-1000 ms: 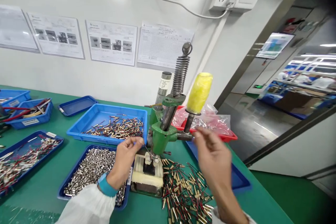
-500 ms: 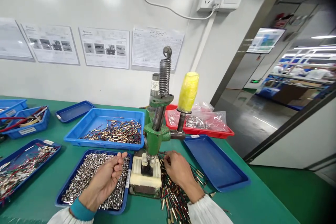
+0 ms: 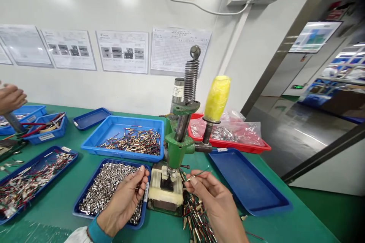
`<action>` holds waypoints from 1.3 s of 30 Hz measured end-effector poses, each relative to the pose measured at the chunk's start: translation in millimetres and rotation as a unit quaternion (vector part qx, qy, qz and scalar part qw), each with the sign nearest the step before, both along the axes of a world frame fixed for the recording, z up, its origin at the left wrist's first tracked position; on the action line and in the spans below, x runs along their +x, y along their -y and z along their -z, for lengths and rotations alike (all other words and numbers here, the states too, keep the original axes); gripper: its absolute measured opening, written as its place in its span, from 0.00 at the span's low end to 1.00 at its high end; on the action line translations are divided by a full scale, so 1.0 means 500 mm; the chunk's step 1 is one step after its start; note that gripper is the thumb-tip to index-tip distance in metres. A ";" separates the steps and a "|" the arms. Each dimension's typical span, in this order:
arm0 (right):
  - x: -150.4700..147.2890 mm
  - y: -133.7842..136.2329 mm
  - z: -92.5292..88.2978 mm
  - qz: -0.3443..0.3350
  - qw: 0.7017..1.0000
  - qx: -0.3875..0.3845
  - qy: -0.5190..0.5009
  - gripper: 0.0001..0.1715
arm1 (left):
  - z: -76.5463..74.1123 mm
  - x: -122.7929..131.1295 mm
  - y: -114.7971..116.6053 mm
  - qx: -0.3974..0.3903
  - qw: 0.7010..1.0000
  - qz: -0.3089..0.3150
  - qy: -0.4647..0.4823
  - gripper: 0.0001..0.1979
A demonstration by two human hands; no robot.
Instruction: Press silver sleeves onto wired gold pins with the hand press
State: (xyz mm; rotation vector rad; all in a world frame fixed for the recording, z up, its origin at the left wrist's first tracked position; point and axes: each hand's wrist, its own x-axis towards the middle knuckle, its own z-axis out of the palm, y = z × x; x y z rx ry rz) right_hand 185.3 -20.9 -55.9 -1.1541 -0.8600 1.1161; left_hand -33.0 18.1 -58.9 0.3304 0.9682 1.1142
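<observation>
My right hand (image 3: 219,201) pinches a thin wired connector (image 3: 193,176) between thumb and fingertips, its green wire end sticking out to the right. My left hand (image 3: 125,197), above a blue tray (image 3: 76,207) of small silvery metal sleeves (image 3: 99,184), has its fingers closed together; anything between them is too hidden to name. Between my hands stands a green hand press (image 3: 175,152) with a coil spring and a yellow wrapped handle (image 3: 218,97). A pile of brass-coloured wired connectors (image 3: 195,224) lies below my right hand, to the right of the press base.
Behind the left tray, a light blue tray (image 3: 94,144) holds more wired connectors. A dark blue tray (image 3: 248,182) and a red tray (image 3: 264,147) with plastic bags stand right. At far left, another person's hand (image 3: 11,98) grips a lever beside bins and a tray of wires (image 3: 37,182).
My right hand has come up from the pile with a wired connector. My left fingers have curled in more. The view has shifted left, bringing another person's hand into sight.
</observation>
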 end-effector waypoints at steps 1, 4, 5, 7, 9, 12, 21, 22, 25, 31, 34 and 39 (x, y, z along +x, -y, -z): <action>-0.013 0.008 0.001 -0.009 1.000 0.004 -0.005 0.22 | 0.002 0.006 0.004 0.001 1.000 0.012 0.012 0.10; -0.045 0.020 0.013 -0.017 1.000 0.015 -0.003 0.21 | 0.010 0.020 0.015 0.010 0.999 0.023 0.043 0.11; -0.053 0.021 0.018 -0.021 1.000 0.014 -0.004 0.21 | 0.012 0.023 0.019 0.013 0.999 0.022 0.048 0.10; -0.067 0.022 0.025 -0.036 0.999 0.007 -0.008 0.21 | 0.013 0.029 0.026 0.019 0.998 0.026 0.052 0.07; -0.078 0.023 0.029 -0.049 0.999 0.003 -0.003 0.20 | 0.013 0.034 0.031 0.024 0.998 0.034 0.047 0.08; -0.096 0.026 0.030 -0.058 0.998 0.012 0.000 0.20 | 0.014 0.039 0.037 0.026 0.999 0.036 0.022 0.16; -0.126 0.036 0.036 0.011 0.998 0.046 0.031 0.17 | 0.021 0.051 0.044 0.030 0.998 0.035 0.051 0.25; -0.125 0.035 0.041 -0.001 0.998 0.046 0.034 0.16 | 0.018 0.053 0.045 0.025 0.997 0.031 0.059 0.26; -0.124 0.032 0.060 -0.040 0.997 0.053 0.038 0.14 | 0.011 0.061 0.053 0.016 0.996 0.019 0.088 0.27; -0.146 0.030 0.081 -0.046 0.996 0.068 0.019 0.11 | -0.004 0.083 0.073 -0.016 0.995 -0.037 0.087 0.11; -0.155 0.030 0.085 -0.028 0.997 0.076 0.008 0.10 | -0.013 0.093 0.078 -0.025 0.996 -0.048 0.076 0.04; -0.155 0.031 0.088 -0.025 0.996 0.070 -0.043 0.11 | -0.005 0.091 0.080 0.017 0.997 -0.034 0.066 0.09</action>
